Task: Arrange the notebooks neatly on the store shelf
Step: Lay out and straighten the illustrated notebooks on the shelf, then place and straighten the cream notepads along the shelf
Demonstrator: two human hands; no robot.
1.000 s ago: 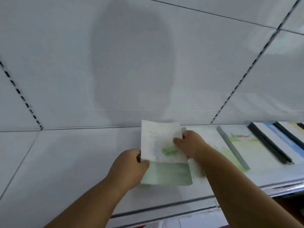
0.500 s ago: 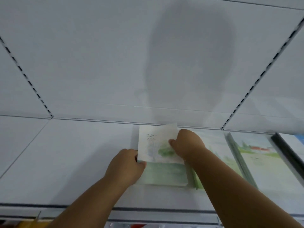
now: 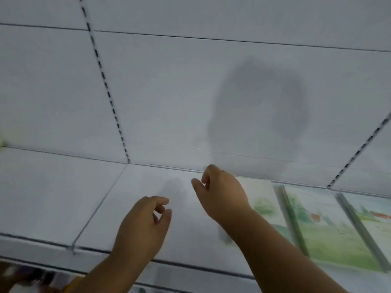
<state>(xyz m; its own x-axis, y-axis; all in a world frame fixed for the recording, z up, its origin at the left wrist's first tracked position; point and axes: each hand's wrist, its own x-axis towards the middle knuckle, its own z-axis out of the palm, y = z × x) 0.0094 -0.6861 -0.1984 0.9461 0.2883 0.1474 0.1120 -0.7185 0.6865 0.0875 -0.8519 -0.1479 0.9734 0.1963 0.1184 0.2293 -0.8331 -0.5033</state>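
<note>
Notebooks with pale green landscape covers lie flat in an overlapping row on the white shelf [image 3: 63, 197]. The leftmost notebook [image 3: 262, 199] is partly hidden behind my right forearm; another notebook [image 3: 323, 231] lies to its right, and a third notebook [image 3: 378, 220] runs off the right edge. My right hand [image 3: 220, 193] hovers over the left edge of the leftmost notebook, fingers loosely curled, holding nothing. My left hand [image 3: 146, 223] hangs above bare shelf to the left, fingers curled and apart, empty.
The shelf's white back panel [image 3: 190, 92] rises behind, with slotted uprights [image 3: 105, 85] at left and far right. The shelf's front edge [image 3: 53, 246] has a dark strip. Blurred goods show on a lower level at bottom left [image 3: 31, 278].
Both hands have let go of the notebook they held; it now lies flat at the left end of the row. The view has swung left and the hands have lifted clear.
</note>
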